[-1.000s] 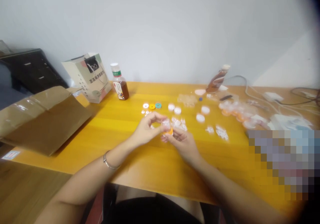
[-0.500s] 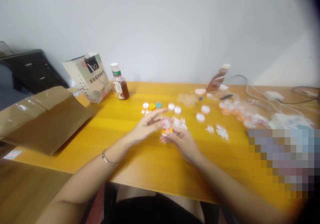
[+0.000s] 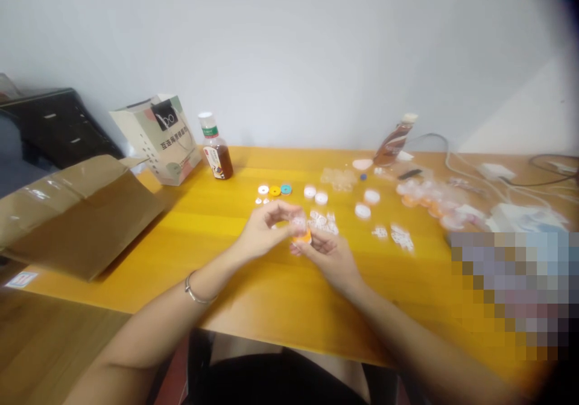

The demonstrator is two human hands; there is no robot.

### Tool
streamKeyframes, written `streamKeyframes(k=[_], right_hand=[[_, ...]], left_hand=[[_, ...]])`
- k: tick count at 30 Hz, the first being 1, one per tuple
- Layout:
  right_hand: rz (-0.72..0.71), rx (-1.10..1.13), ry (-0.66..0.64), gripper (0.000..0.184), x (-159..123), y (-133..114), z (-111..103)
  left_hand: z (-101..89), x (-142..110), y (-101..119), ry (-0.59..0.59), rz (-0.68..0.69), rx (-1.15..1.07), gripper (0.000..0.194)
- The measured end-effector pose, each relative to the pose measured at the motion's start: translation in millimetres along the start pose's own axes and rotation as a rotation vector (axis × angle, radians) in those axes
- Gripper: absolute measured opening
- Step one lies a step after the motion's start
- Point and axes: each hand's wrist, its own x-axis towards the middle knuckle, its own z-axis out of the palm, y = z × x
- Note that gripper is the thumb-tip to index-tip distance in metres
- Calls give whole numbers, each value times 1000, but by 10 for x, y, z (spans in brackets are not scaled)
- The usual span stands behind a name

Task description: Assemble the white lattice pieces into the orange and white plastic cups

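Note:
In front of me I hold a small round piece with a clear top and an orange base; blur hides its detail. My left hand is closed, thumb and fingers around the clear top. My right hand pinches the orange base from the right and below. Just behind my hands lies a pile of small white patterned pieces. Farther back are white, yellow and teal discs in a row, and two white round caps.
A brown paper bag, a printed gift bag and a bottle of dark drink stand left. To the right are more white caps, clear-and-orange rounds, a tilted brown bottle and cables.
My left fingers have curled from outstretched to closed around the clear top. My right hand keeps its hold on the orange base in nearly the same place.

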Motion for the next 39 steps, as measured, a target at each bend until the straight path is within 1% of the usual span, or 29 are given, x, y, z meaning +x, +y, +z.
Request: streamKeyframes(k=[6, 10, 12, 15, 16, 17, 20, 21, 25, 28, 29, 32, 36, 39], right_hand=[[7, 21, 4, 10, -5, -14, -1], [18, 32, -3, 9, -5, -14, -10], [29, 59, -21, 9, -2, 1, -19], [42, 118, -47, 11, 7, 28, -29], [43, 133, -46, 12, 10, 31, -30], [45, 141, -45, 12, 12, 31, -30], [49, 139, -44, 12, 16, 13, -26], [48, 139, -46, 12, 16, 6, -25], [37, 144, -45, 13, 15, -2, -26], [54, 125, -46, 12, 12, 4, -30], [56, 120, -43, 12, 12, 6, -31], [45, 128, -34, 12, 15, 11, -34], [50, 142, -45, 13, 23, 30, -40], [40, 149, -46, 12, 23, 47, -44]], left_hand=[[6, -6, -23, -8, 1, 44, 29], [-5, -3, 10, -37, -27, 42, 31], [-12, -6, 28, -99, -56, -9, 32], [-25, -11, 29, -244, -91, -126, 35], [-28, -12, 22, -268, -92, -144, 35], [-30, -12, 13, -267, -81, -139, 35], [-31, -7, -7, -175, -20, -40, 34], [-32, -5, -8, -164, -6, -29, 36], [-38, -1, 1, -236, -36, -132, 44], [-41, -3, -8, -175, -17, -99, 45], [-40, -3, -15, -175, -14, -100, 44], [-32, -3, -37, -232, -48, -157, 41], [-14, -3, -62, -143, -5, -114, 43], [-3, -11, -74, -209, -50, -208, 43]])
